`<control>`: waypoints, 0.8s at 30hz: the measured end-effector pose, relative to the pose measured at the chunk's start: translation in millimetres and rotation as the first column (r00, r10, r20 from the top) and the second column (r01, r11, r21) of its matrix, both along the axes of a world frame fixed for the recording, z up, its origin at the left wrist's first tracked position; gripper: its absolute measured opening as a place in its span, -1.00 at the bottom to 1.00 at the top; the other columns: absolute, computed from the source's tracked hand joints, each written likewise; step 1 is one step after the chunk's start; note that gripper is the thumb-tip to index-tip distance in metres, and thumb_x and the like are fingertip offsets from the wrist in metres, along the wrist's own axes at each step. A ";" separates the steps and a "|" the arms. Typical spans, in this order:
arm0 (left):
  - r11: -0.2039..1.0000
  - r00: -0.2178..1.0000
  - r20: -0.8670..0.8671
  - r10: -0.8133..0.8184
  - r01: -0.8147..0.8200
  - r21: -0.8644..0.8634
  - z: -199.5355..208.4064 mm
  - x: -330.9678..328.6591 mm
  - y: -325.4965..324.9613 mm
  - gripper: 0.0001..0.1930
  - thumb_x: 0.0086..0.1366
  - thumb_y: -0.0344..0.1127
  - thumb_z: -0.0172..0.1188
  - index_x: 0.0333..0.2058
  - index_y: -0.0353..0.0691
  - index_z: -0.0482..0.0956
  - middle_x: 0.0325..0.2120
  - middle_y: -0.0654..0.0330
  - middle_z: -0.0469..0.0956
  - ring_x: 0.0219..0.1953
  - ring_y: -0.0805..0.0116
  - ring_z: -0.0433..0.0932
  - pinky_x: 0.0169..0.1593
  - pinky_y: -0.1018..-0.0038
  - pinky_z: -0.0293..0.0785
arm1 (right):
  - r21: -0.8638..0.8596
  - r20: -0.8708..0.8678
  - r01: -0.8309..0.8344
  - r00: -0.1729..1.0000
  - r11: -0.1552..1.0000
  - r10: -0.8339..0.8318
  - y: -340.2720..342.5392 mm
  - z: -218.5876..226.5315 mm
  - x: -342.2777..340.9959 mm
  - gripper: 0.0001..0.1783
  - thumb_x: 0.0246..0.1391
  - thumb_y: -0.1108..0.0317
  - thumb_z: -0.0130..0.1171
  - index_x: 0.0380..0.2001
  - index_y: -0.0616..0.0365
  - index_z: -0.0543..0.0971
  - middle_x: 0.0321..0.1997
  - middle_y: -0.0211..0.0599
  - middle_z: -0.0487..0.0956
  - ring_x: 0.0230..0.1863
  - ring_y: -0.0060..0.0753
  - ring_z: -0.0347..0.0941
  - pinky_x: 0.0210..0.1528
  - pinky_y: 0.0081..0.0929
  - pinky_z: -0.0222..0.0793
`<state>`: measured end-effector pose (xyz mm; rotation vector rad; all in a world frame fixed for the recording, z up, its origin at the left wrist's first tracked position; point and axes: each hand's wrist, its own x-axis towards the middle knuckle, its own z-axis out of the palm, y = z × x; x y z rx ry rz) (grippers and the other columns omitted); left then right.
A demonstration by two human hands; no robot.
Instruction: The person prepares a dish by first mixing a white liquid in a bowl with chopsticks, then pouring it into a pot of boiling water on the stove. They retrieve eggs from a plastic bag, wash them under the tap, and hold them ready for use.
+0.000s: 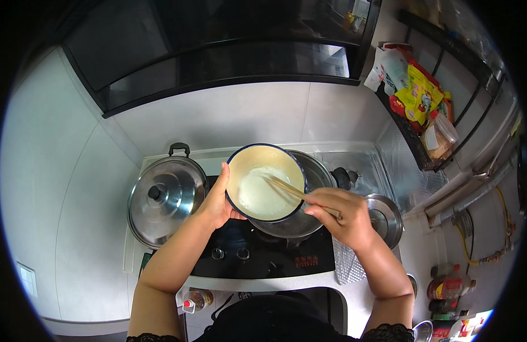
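My left hand (218, 200) is closed on the left rim of a cream enamel bowl (253, 155) with a dark blue edge, thumb up along its side. The bowl is held above a metal pan (321, 174) on the stove and hides much of that pan. A milky white liquid (257, 191) lies in the bowl. Closed around a pair of wooden chopsticks (290, 188), my right hand (343, 214) is at the bowl's right side. The chopstick tips dip into the white liquid.
A lidded steel pot (161, 199) stands left on the black cooktop (263, 256). At right sits a steel basin (389, 214) beside foil sheeting (351, 265). Packets (420, 94) and a jar (439, 137) fill a wall rack. Bottles (448, 288) stand lower right; a range hood (229, 51) hangs overhead.
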<state>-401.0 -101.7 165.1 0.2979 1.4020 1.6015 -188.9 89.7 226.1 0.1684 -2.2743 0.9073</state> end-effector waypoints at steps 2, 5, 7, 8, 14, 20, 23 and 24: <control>0.999 0.999 -0.049 -0.019 0.017 -0.030 -2.4 -6.3 -6.5 -0.11 0.19 0.55 -0.32 0.24 -0.03 0.21 0.06 0.08 0.43 -0.01 0.20 0.52 -0.19 0.19 0.57 | 0.085 0.048 0.020 0.999 0.996 -0.024 -0.2 10.8 11.5 -0.75 -0.06 0.35 0.37 -0.32 0.27 0.63 -0.36 -0.15 0.62 -0.43 -0.21 0.57 -0.39 -0.46 0.48; 0.988 0.982 -0.187 0.033 -0.060 -0.141 0.5 -13.5 -9.0 -0.06 0.13 0.61 -0.36 0.19 -0.05 0.29 -0.04 0.12 0.50 -0.10 0.25 0.53 -0.19 0.27 0.50 | -0.036 0.056 0.067 0.996 0.997 -0.064 11.8 17.8 21.1 -0.76 -0.06 0.35 0.37 -0.32 0.26 0.64 -0.39 -0.17 0.63 -0.43 -0.30 0.58 -0.39 -0.49 0.48; 0.981 0.962 -0.273 0.013 -0.065 -0.182 3.9 -19.7 -7.5 -0.07 0.14 0.60 -0.35 0.19 -0.06 0.28 -0.05 0.11 0.49 -0.10 0.25 0.53 -0.19 0.25 0.50 | -0.047 0.045 0.195 0.980 0.980 -0.193 28.2 15.1 26.1 -0.78 -0.04 0.36 0.36 -0.33 0.26 0.65 -0.38 -0.18 0.64 -0.44 -0.36 0.58 -0.40 -0.48 0.48; 0.976 0.948 -0.317 0.005 -0.074 -0.207 5.0 -23.2 -8.1 -0.07 0.15 0.60 -0.34 0.19 -0.07 0.27 -0.05 0.10 0.49 -0.10 0.25 0.53 -0.18 0.24 0.50 | -0.047 0.112 0.178 0.979 0.983 -0.172 32.9 3.5 22.7 -0.79 -0.04 0.37 0.35 -0.34 0.26 0.65 -0.38 -0.17 0.64 -0.44 -0.36 0.58 -0.40 -0.49 0.48; 0.967 0.904 -0.427 -0.012 -0.098 -0.235 13.3 -29.4 1.8 -0.06 0.14 0.58 -0.27 0.23 -0.10 0.18 0.07 0.05 0.38 -0.01 0.15 0.48 -0.11 0.15 0.47 | -0.023 0.424 -0.134 0.896 0.991 0.132 29.5 -98.4 -25.6 -0.76 0.05 0.24 0.26 -0.32 0.19 0.63 -0.35 -0.14 0.62 -0.35 -0.07 0.55 -0.28 -0.30 0.46; 0.964 0.840 -0.542 0.010 -0.151 -0.217 12.3 -31.0 6.7 -0.08 0.17 0.52 -0.18 0.21 -0.18 0.20 0.01 0.00 0.42 -0.03 0.17 0.50 -0.27 0.25 0.56 | 0.150 0.492 -0.121 0.870 0.981 0.032 39.7 -99.6 -25.6 -0.76 0.04 0.23 0.26 -0.32 0.17 0.64 -0.31 -0.15 0.62 -0.32 -0.06 0.56 -0.27 -0.27 0.48; 0.964 0.778 -0.628 -0.013 -0.158 -0.214 14.8 -31.1 14.0 -0.10 0.18 0.49 -0.15 0.20 -0.20 0.22 -0.05 -0.02 0.45 -0.07 0.18 0.52 -0.36 0.35 0.58 | 0.096 0.342 -0.195 0.927 0.976 0.152 26.5 -110.4 -25.6 -0.78 0.03 0.27 0.26 -0.32 0.20 0.64 -0.30 -0.14 0.63 -0.30 -0.07 0.57 -0.25 -0.28 0.50; 0.966 0.760 -0.649 -0.032 -0.144 -0.216 12.3 -30.3 18.4 -0.11 0.18 0.48 -0.14 0.20 -0.21 0.23 -0.06 -0.01 0.46 -0.08 0.18 0.52 -0.37 0.37 0.57 | 0.155 0.283 -0.135 0.955 0.979 0.087 42.7 -121.1 -29.0 -0.78 0.03 0.28 0.26 -0.31 0.21 0.63 -0.28 -0.13 0.63 -0.28 -0.08 0.57 -0.22 -0.29 0.50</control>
